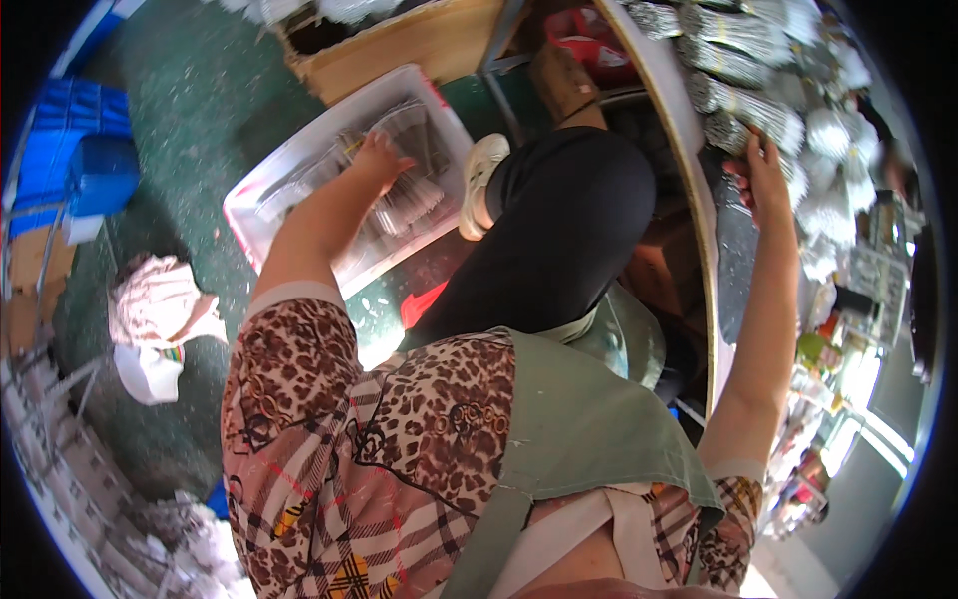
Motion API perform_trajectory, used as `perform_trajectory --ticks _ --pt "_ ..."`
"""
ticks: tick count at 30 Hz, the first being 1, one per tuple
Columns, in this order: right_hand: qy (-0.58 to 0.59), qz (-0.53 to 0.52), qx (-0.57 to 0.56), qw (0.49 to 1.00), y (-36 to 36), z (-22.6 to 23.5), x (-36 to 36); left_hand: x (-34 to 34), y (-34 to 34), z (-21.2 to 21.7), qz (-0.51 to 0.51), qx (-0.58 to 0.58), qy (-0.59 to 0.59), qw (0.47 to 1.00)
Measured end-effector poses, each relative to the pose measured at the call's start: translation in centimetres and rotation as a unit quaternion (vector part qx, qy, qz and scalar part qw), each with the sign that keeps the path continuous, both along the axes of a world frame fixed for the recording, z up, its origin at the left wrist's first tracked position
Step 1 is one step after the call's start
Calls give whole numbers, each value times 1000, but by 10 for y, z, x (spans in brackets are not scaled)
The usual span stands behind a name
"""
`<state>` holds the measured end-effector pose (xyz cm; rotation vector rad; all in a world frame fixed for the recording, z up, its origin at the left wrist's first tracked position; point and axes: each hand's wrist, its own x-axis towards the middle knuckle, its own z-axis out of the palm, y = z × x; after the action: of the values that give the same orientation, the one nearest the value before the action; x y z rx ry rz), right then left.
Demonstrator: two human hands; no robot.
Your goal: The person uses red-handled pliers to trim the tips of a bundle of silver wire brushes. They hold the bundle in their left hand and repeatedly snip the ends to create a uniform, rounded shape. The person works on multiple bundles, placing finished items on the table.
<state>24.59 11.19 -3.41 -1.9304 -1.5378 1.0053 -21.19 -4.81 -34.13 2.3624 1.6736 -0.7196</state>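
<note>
My left hand (377,162) reaches down into a white plastic bin (261,192) on the floor, its thumb spread away from the fingers. Beneath it lie bundles of thin grey-white strands (411,200), possibly wires; the fingertips are close to them or touching. At the right, my right hand (766,185) is above the worktable (733,260), fingers apart, with its fingertips at the end of a tied bundle of similar strands (726,130). No bundle appears lifted in either hand. Part of each hand's contact is hidden.
More bundles (733,55) are piled along the table's far right. My bent leg (559,220) is between bin and table. A cardboard box (399,55) stands beyond the bin. Blue crates (85,150) and a crumpled cloth (160,299) are on the left.
</note>
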Motion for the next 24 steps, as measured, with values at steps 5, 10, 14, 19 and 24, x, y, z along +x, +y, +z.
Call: perform_trajectory --ticks 5,10,14,19,24 --pt "-39 -54 19 998 -2 5 -10 86 33 32 91 38 -151 984" --pt "-114 -71 66 989 -2 8 -15 94 27 49 166 -16 -201 965" --pt "-38 -110 153 981 -9 1 17 64 37 94 231 58 -333 912" --pt "122 -186 216 951 -47 24 32 94 51 240 211 303 -536 759" --pt "89 -95 297 946 -124 30 18 180 38 320 153 47 -790 591"
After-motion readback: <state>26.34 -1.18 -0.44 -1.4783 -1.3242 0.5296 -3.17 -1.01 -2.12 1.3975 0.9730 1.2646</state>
